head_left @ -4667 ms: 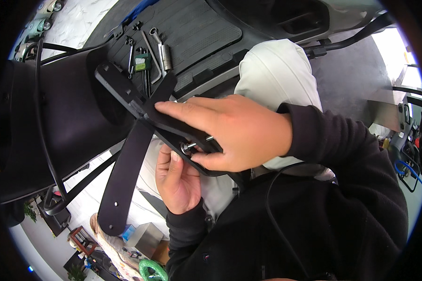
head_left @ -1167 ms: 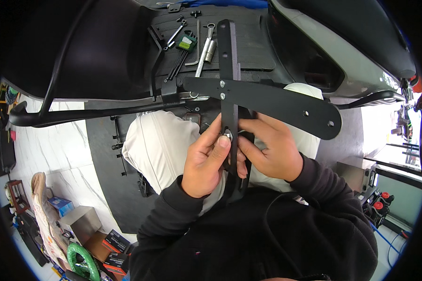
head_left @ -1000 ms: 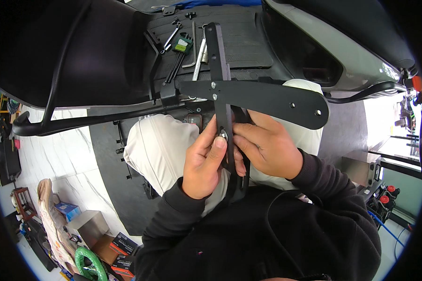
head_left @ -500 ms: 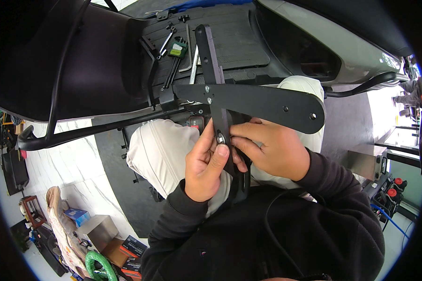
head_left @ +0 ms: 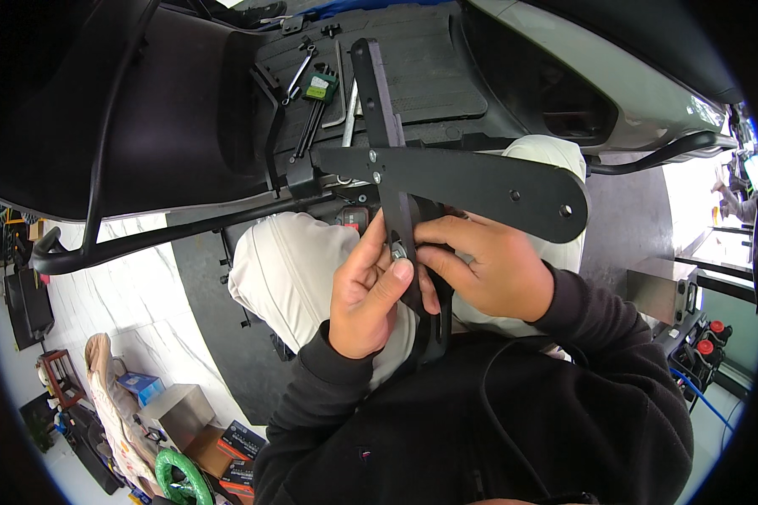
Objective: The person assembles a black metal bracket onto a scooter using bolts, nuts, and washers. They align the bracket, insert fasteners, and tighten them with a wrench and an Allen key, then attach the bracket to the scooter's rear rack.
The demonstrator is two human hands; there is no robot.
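Bracket (head_left: 480, 181) blk w/ slvr bolt (head_left: 398, 252); key holder (head_left: 320, 87) grn; trousers (head_left: 290, 265) off-wht; floor tiles (head_left: 135, 316) wht w/ grey veins.

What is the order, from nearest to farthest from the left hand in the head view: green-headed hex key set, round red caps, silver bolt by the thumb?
From the left hand:
1. Silver bolt: at the black bracket, right beside the hand.
2. Green-headed hex key set: on the footboard, ahead and slightly left.
3. Round red caps: far right, near the picture's edge.

Green ring (head_left: 177, 458), blue box (head_left: 141, 387), marbled floor (head_left: 139, 307)
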